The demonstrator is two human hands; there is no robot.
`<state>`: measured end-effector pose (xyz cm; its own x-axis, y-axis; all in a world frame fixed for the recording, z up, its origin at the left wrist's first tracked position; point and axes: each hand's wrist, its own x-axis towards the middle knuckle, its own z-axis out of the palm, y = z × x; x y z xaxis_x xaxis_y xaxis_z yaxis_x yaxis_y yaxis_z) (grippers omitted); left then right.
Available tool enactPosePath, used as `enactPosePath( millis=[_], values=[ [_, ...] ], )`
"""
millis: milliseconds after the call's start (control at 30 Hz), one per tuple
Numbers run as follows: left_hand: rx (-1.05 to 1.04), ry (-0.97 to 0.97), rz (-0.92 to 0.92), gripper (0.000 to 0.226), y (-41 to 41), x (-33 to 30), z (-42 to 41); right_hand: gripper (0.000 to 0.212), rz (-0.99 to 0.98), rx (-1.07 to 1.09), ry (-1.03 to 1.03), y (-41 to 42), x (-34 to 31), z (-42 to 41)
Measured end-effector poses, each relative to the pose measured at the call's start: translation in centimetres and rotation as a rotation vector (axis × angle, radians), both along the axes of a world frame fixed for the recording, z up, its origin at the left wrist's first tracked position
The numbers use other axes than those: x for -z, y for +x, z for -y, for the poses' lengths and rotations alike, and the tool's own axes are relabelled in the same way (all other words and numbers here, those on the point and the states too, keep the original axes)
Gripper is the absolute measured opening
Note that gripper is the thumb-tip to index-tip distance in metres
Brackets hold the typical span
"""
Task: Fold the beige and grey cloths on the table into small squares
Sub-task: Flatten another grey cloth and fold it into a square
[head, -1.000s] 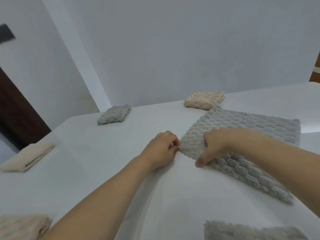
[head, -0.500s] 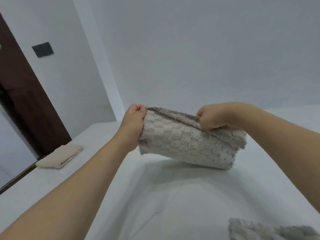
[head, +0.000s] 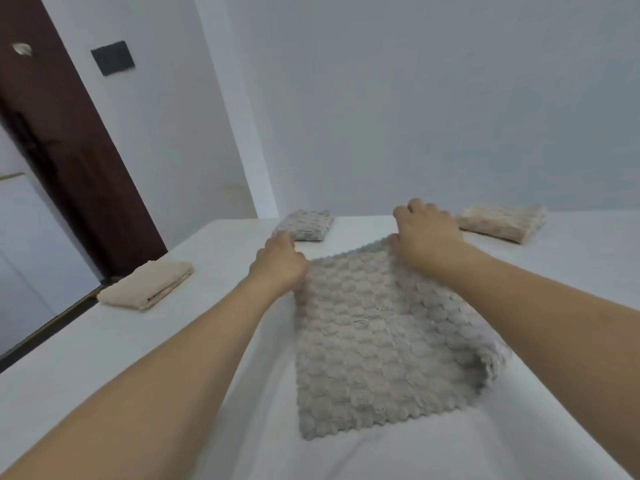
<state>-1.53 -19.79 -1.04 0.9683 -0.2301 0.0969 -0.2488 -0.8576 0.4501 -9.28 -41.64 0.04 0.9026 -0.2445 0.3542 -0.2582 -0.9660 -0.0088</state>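
Grey cloth (head: 377, 344) lay doubled on the table (head: 173, 341), running near-to-far, left hand (head: 280, 265) and right hand (head: 427, 233) pinching its far corners.

Textured grey cloth (head: 374, 344) lies doubled on the table; right edge folded.

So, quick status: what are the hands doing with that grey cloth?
Left hand and right hand each grip a far corner of the grey cloth. Cloth lies folded over on the table. Nothing in the way.
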Motion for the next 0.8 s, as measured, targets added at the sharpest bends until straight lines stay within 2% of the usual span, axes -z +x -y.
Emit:
enactPosePath(
  millis=[67, 133, 200, 533, 633, 700, 800],
  values=[
    [0.107, 0.03, 0.024, 0.04, -1.0, 3.0, 0.3, 0.045, -0.114, -0.07, 0.028, 0.4, 3.0, -1.5],
    [0.237, 0.145, 0.018, 0.051, -2.3, 6.2, 0.4, 0.056, -0.296, -0.155, 0.127, 0.2, 6.2, -2.4],
    [0.283, 0.25, 0.022, 0.062, -2.9, 8.4, 0.1, 0.062, -0.417, -0.173, 0.203, -0.2, 8.5, -2.5],
    [0.397, 0.313, -0.037, 0.065, -4.1, 8.5, -1.7, 0.065, -0.419, -0.092, 0.269, -3.7, 9.4, -4.1],
    [0.415, 0.421, -0.05, 0.065, -4.7, 7.8, -2.6, 0.065, -0.486, -0.134, 0.261, -5.3, 8.6, -3.9],
    [0.376, 0.464, -0.068, 0.064, -4.3, 6.5, -1.6, 0.063, -0.464, -0.132, 0.216, -4.8, 7.6, -2.6],
    [0.322, 0.195, -0.09, 0.051, -4.0, 4.2, 2.0, 0.058, -0.377, -0.105, 0.17, -2.8, 6.6, -0.6]
  ],
)
